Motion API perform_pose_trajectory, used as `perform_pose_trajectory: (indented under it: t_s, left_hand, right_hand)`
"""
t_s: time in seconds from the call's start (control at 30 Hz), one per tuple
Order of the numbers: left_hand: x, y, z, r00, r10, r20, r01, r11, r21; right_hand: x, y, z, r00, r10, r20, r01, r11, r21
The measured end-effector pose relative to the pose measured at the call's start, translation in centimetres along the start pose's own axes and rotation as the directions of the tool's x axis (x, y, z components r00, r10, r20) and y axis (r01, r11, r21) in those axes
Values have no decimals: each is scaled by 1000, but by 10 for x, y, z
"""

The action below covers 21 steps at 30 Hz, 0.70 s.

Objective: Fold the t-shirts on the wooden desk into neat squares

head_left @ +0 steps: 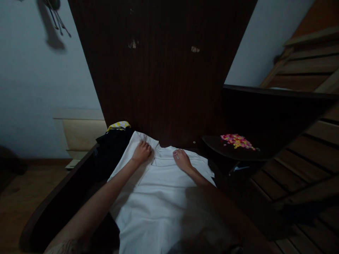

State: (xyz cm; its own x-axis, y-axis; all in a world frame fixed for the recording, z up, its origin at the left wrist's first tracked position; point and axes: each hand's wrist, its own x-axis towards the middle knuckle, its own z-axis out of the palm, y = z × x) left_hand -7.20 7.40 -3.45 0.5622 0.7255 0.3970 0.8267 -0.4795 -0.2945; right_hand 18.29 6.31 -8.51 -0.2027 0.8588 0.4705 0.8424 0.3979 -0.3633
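Observation:
A white shirt [159, 197] lies spread out over a dark surface, its neckline at the far end and its lower part reaching toward me. My left hand [142, 152] is closed on the cloth near the upper left shoulder, fingers curled downward. On the other side of the neckline, my right hand [182, 160] is also curled closed on the fabric near the upper edge. Both sets of fingertips are partly hidden. Wrinkles cross the middle of the shirt, and a shadow covers its lower right part.
Black folded cloth [112, 144] with a yellow-and-white piece [118, 125] on top lies to the left. A tall dark wooden panel [169, 77] stands behind. At right, a low shelf [227, 152] holds a pile of small colourful pieces [238, 141]; wooden slats [307, 158] stand beyond.

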Motion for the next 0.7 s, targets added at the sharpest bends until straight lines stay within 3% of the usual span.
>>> perform_pose_trajectory:
  t_s: [0.1, 0.23, 0.33, 0.43, 0.57, 0.7]
  left_hand:
    - [7, -6, 21, 999, -36, -6, 36, 998, 57]
    - [13, -9, 38, 995, -97, 2, 97, 995, 17]
    - [16, -6, 43, 987, -161, 11, 161, 986, -48]
    - [17, -6, 43, 986, -165, 7, 165, 983, -75]
    - [15, -3, 35, 991, -131, -8, 129, 981, -147]
    - [9, 28, 25, 998, -58, 2, 56, 967, -247]
  right_hand:
    - [-45, 19, 0, 996, -92, -12, 91, 993, -75]
    - [-91, 34, 2, 976, -193, 102, 203, 974, -102]
    - [-114, 38, -1, 970, -167, 180, 192, 973, -132]
    - [-130, 33, -8, 975, -125, 186, 157, 972, -174]
    - [-132, 23, -18, 979, -57, 194, 96, 976, -198]
    - [-94, 22, -25, 977, 57, 204, -24, 987, -161]
